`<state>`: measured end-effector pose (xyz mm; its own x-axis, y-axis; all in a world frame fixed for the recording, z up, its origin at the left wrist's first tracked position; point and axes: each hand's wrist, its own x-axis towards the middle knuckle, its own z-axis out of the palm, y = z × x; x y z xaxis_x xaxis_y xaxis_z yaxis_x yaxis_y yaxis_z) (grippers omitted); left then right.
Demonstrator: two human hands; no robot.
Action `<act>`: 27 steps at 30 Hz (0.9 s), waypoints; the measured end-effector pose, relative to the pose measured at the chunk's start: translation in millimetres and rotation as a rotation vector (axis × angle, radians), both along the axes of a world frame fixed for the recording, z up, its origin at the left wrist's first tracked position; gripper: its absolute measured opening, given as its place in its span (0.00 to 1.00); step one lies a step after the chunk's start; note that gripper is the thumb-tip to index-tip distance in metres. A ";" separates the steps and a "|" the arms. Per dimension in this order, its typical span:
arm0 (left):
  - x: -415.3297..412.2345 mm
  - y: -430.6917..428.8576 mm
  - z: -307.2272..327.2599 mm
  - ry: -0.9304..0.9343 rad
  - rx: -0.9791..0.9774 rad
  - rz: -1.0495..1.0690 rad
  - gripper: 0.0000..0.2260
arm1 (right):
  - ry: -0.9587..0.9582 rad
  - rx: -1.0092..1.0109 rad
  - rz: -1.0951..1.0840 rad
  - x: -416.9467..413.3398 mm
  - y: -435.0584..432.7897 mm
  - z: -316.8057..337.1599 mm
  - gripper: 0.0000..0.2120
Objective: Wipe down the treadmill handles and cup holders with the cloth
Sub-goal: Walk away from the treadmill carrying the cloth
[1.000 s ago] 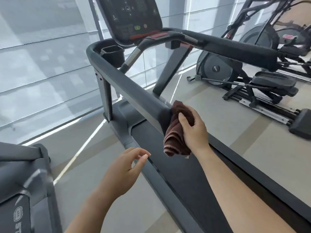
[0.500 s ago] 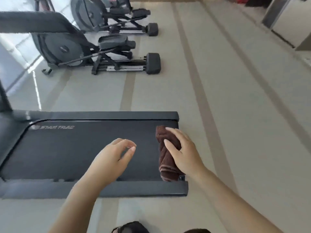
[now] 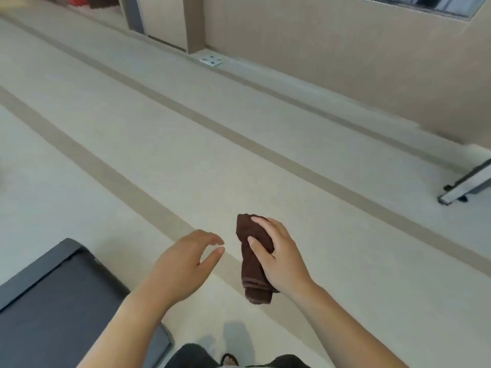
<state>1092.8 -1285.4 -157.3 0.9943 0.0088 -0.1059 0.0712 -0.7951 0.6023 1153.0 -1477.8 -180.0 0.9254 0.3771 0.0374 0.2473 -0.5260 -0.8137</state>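
A dark brown cloth (image 3: 252, 272), bunched into a roll, hangs from my right hand (image 3: 281, 256), which grips it at mid-height over the floor. Just left of it my left hand (image 3: 186, 258) hovers with fingers loosely curled and apart, holding nothing. Only the rear corner of the treadmill deck (image 3: 53, 296) shows, at the lower left, below and left of my left hand. The treadmill's handles and cup holders are out of view.
Pale floor with darker stripes (image 3: 148, 205) runs diagonally ahead. A beige wall (image 3: 345, 62) stands at the upper right, with a metal floor plate (image 3: 211, 60) at its base. A grey equipment base (image 3: 467, 184) juts in at the right edge.
The view has swung right, away from the treadmill's handle and console to its rear end and then the open floor. My right hand left the handle and still holds the cloth.
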 end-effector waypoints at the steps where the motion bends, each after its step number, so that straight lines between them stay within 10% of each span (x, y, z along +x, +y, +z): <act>1: 16.9 -10.8 -0.1 0.003 0.005 -0.048 0.14 | 0.006 -0.008 -0.041 7.7 -12.0 -2.0 0.18; 27: 466.7 30.9 6.8 0.004 -0.004 -0.097 0.10 | -0.048 0.042 -0.174 434.0 14.1 9.5 0.18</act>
